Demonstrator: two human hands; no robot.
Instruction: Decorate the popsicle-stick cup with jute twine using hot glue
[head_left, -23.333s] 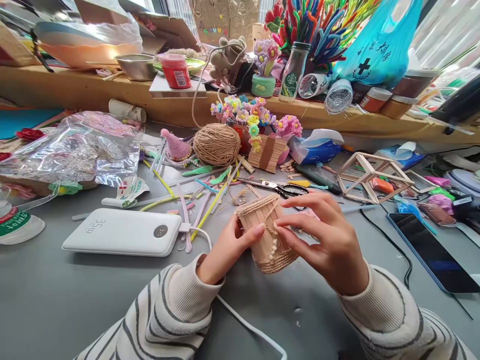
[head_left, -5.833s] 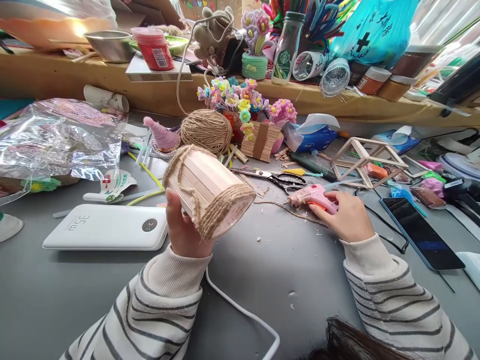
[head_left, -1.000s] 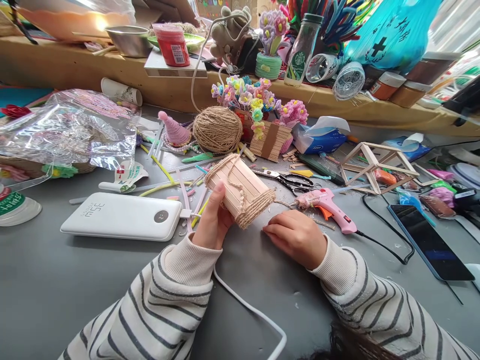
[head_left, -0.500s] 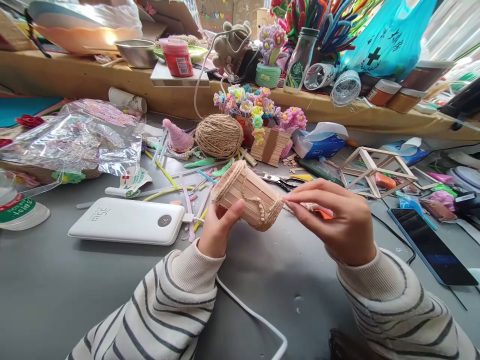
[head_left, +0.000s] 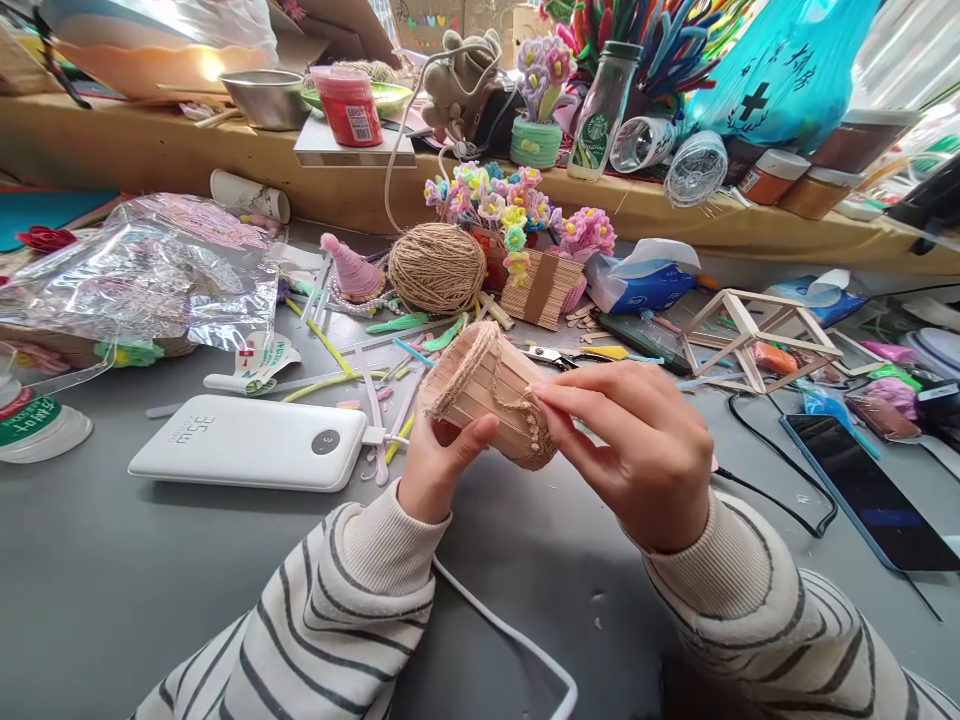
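A small cup (head_left: 472,385) of flat wooden sticks, trimmed with beige braided cord at its rim and base, lies tilted in the air above the table. My left hand (head_left: 442,450) is closed around its rim end, thumb on the outside and the other fingers mostly hidden. A thin cord (head_left: 500,392) with small bobbles runs down the side of the cup. My right hand (head_left: 630,440) pinches thumb and forefinger together on this cord near the base. The fingertips partly cover the spot they touch.
A white power bank (head_left: 247,442) lies left, with a white cable (head_left: 502,625) crossing in front. Behind the cup are a twine ball (head_left: 437,268), scissors (head_left: 551,357) and craft-stick stack (head_left: 541,290). A stick frame (head_left: 757,340) and phone (head_left: 874,490) lie right.
My right hand has moved left and in against the cup, from its base edge onto the cord at its side. The left hand keeps its hold, and the cup has turned slightly.
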